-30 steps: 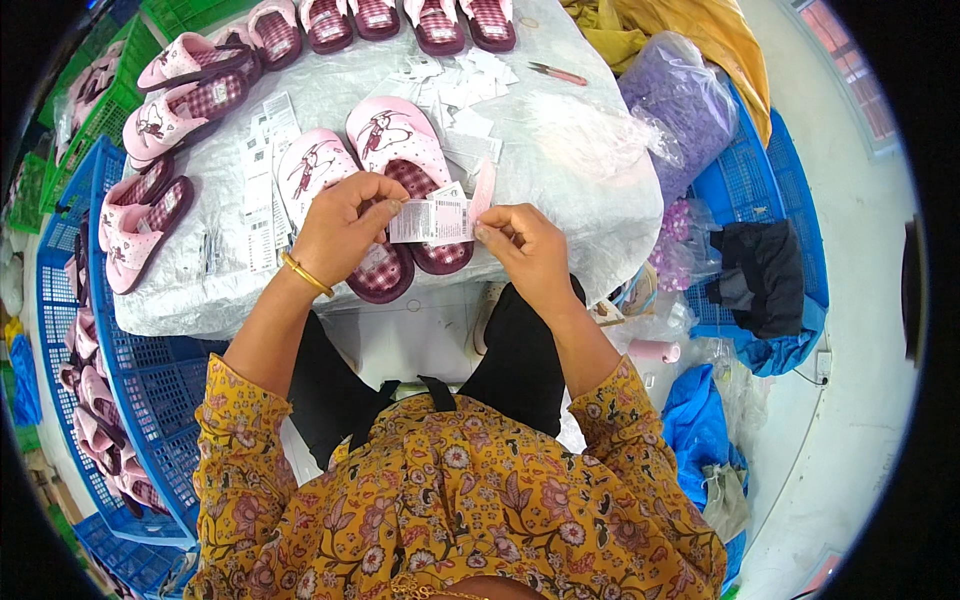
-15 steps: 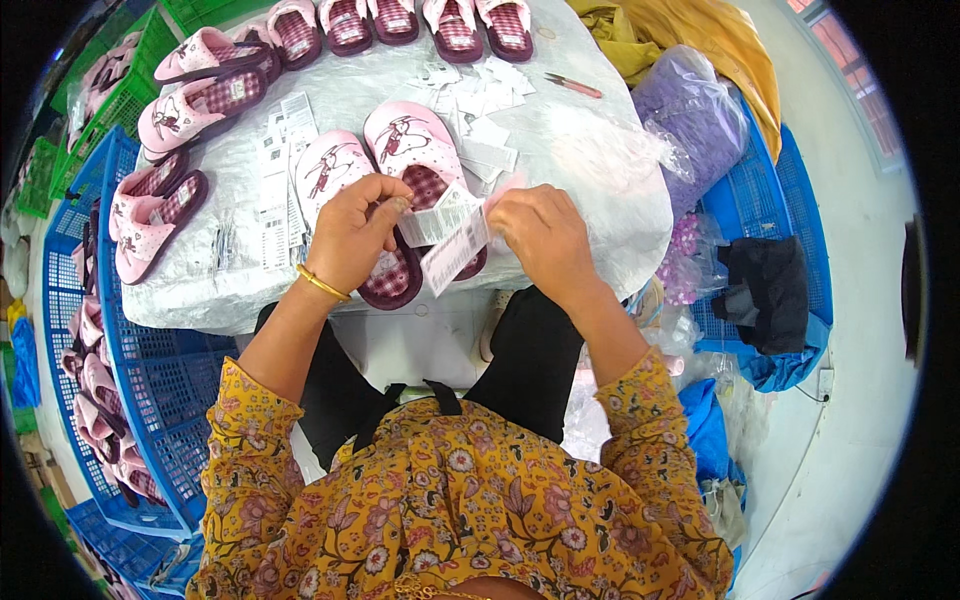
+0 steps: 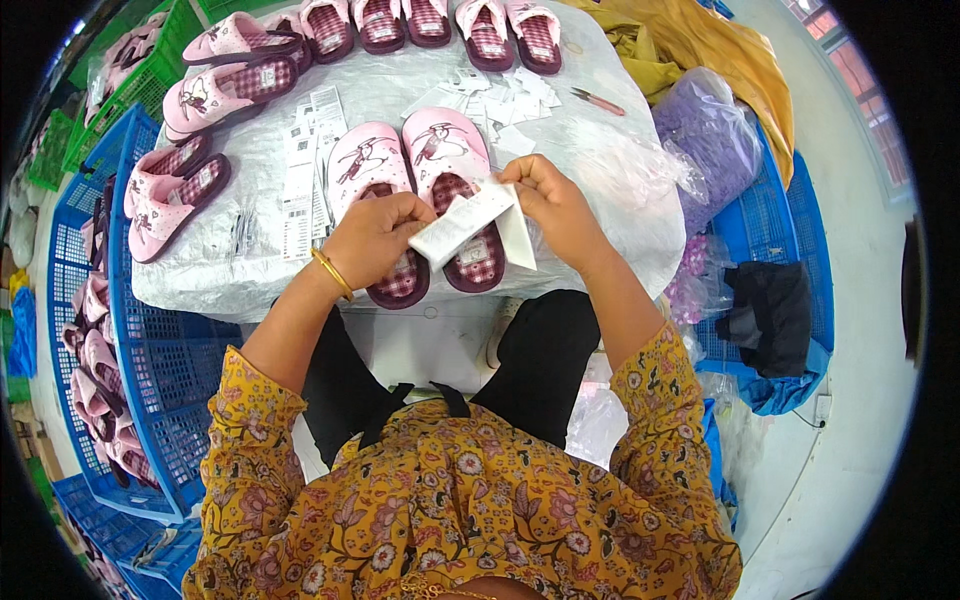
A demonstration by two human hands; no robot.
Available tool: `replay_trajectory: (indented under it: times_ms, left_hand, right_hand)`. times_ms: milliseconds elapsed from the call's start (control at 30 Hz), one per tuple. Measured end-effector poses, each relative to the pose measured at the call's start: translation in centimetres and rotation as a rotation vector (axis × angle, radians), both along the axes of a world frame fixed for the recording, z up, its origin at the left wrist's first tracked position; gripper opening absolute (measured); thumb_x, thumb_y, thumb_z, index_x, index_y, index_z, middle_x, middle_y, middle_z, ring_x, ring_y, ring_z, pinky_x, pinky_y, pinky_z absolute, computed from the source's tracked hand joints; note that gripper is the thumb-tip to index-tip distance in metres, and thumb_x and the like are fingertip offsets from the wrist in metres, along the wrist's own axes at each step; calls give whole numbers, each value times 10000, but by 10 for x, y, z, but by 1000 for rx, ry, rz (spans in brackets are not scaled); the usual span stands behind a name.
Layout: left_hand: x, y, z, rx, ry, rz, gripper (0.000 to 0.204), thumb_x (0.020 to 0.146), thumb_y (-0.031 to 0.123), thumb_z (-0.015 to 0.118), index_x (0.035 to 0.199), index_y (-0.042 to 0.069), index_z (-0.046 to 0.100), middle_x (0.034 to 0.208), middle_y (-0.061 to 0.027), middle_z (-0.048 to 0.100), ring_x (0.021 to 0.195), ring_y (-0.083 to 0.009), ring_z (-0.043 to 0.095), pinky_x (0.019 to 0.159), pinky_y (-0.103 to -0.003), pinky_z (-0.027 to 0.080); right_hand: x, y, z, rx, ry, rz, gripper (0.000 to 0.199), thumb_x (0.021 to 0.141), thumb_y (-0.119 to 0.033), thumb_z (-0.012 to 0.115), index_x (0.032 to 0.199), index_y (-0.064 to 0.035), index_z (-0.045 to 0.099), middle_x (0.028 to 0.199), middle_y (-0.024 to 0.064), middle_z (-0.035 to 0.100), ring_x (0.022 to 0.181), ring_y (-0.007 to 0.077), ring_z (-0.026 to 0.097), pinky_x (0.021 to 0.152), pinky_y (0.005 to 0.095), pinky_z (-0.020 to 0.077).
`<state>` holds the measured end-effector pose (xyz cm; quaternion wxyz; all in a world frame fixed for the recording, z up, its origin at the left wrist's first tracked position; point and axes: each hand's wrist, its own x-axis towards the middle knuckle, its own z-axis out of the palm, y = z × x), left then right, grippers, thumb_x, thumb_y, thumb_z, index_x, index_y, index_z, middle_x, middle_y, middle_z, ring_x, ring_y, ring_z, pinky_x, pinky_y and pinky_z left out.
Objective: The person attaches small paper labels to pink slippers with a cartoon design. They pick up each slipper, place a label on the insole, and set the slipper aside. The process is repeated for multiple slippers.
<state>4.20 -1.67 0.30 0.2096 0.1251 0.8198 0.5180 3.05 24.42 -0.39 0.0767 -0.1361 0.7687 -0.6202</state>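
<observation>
Though near table edge (image 3: 215, 305), label (image 3: 465, 226) aloft

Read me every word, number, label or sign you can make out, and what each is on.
Nothing is clearly legible.
White folded label in the left hand and right hand: any print too blurred to read.
Printed sheets on the table: fine print, too small.
Loose paper slips: too small.
Back-row slippers: pale insole patches, too small.
</observation>
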Motion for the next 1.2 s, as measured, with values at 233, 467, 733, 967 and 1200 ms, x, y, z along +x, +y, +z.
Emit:
replay_trajectory:
  times_ms: [233,467,733,967,1200]
  left_hand:
    - [4,-3,-2,142,-100,65,101,952,98,575,998,31,635,865,-15,668,603,-61,550,535,-226,458]
    - [1,-1,-13,228,-19,90,128,947,97,588,1026,26,660,839,4,639,611,-57,546,555,-226,467]
    - [2,-3,-20,328,-57,79,148,941,78,592,1038,19,687,841,6,632,647,-48,539,586,-215,441]
    - [5,-1,-16,317,-36,102,155,940,65,584,1043,12,687,855,-7,641,646,-57,550,587,-219,445]
    - [5,-2,-21,409,-59,161,131,940,53,584,1022,2,672,875,-20,652,656,-60,574,600,-215,465]
  right_hand:
    - [-5,-6,-1,-145,-252,522,229,970,-192,603,1116,-15,621,1056,28,660,955,111,619,867,276,504]
    - [24,-44,21,410,569,431,77,857,-154,633,908,-96,639,906,95,636,862,307,614,765,389,500]
    - [29,-46,9,508,493,-47,88,845,-121,665,925,-84,657,878,79,658,842,287,641,720,393,511]
    - [38,-44,2,489,493,-137,109,822,-88,688,927,-73,664,886,81,662,853,285,641,728,394,514]
    - [69,-29,-6,541,659,-96,151,788,-67,721,929,-70,669,948,64,660,866,286,622,761,421,498]
